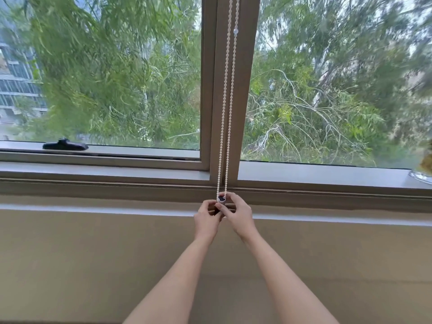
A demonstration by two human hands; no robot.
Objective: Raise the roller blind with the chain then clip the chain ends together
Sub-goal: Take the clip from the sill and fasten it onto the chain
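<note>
A white bead chain (226, 101) hangs in two strands down the central window mullion (245, 90). Both strands end at a small grey clip (221, 199) just below the sill. My left hand (207, 218) and my right hand (238, 215) meet around that clip, fingers pinched on it and on the chain ends. A clear round stopper (235, 31) sits on the right strand high up. The blind itself is out of view; both panes are uncovered.
A black window handle (65, 145) lies on the left frame. A glass object (422, 176) stands on the sill (327, 175) at the far right. Below the sill is a plain beige wall (93, 265). Trees fill the view outside.
</note>
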